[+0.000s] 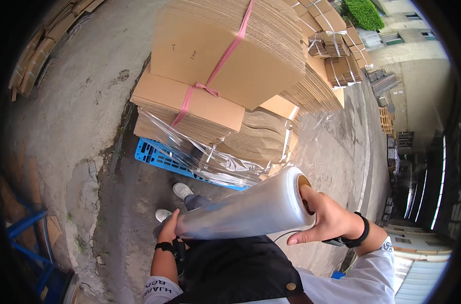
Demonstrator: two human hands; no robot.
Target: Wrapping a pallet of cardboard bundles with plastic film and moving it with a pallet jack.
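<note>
Wrapping work looks like the step in hand, and I judge the next move calls for steady tension around the cardboard stack [205,109]. Before it I have the stretch-film roll [245,207], left hand [168,229] grasping one end, right hand [334,215] with fingers inside the core [303,181]; its long axis slants up rightward, core opening rightward.

From my station I see white sleeves [365,276] with dark lettering, black wrist straps [362,230], a black front piece [230,268] with a brass-coloured stud [291,287], greyish trousers [195,201] and white shoes [181,190].
</note>
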